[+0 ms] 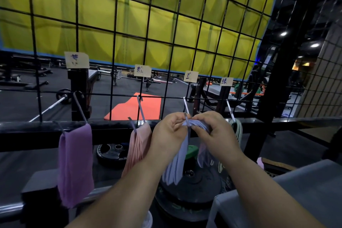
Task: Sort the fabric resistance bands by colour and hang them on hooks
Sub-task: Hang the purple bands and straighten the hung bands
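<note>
Gym, black wire grid (114,46) w/ labelled hooks. Left hand (167,133) & right hand (212,135) both pinch light-blue bands (177,159) at third hook (187,114), btwn pink bands (138,146) & green bands (237,129). Soft, light, floppy; best gripped at top fold.
</note>
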{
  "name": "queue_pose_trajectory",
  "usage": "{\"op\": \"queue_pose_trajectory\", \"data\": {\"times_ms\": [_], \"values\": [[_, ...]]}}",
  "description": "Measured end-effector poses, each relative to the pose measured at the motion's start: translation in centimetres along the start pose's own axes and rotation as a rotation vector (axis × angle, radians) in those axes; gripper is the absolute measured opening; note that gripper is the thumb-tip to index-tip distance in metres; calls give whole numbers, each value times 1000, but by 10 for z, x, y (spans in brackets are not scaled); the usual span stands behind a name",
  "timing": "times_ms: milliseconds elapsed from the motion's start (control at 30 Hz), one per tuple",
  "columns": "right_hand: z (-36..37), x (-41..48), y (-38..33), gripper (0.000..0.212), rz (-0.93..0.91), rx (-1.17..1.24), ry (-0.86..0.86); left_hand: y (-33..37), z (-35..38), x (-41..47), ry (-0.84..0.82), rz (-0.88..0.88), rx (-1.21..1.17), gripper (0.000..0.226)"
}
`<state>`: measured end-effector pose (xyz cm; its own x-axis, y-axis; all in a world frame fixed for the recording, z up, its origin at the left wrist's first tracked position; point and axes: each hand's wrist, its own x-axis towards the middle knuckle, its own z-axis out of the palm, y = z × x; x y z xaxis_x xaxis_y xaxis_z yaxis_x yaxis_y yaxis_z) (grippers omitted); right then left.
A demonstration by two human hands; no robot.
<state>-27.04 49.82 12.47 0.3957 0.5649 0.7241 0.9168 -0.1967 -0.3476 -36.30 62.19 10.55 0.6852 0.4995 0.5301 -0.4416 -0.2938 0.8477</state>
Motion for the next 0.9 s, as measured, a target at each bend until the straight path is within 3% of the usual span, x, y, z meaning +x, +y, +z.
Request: {"op": "queue_pose_trajectory", "data": {"times_ms": [300, 467, 633, 900], "values": [[1, 1, 0, 22, -202, -343, 122, -2, 3, -5, 62, 64, 87, 31], [-2, 4, 1, 22, -194, -401, 91, -4, 3, -4, 60, 64, 126, 24], [5, 6, 1, 31, -329, -492, 299, -6, 4, -5, 52, 49, 107, 26], [26, 5, 9, 24, -295, -396, 394, -4, 3, -9, 139, 153, 230, 37]]}}
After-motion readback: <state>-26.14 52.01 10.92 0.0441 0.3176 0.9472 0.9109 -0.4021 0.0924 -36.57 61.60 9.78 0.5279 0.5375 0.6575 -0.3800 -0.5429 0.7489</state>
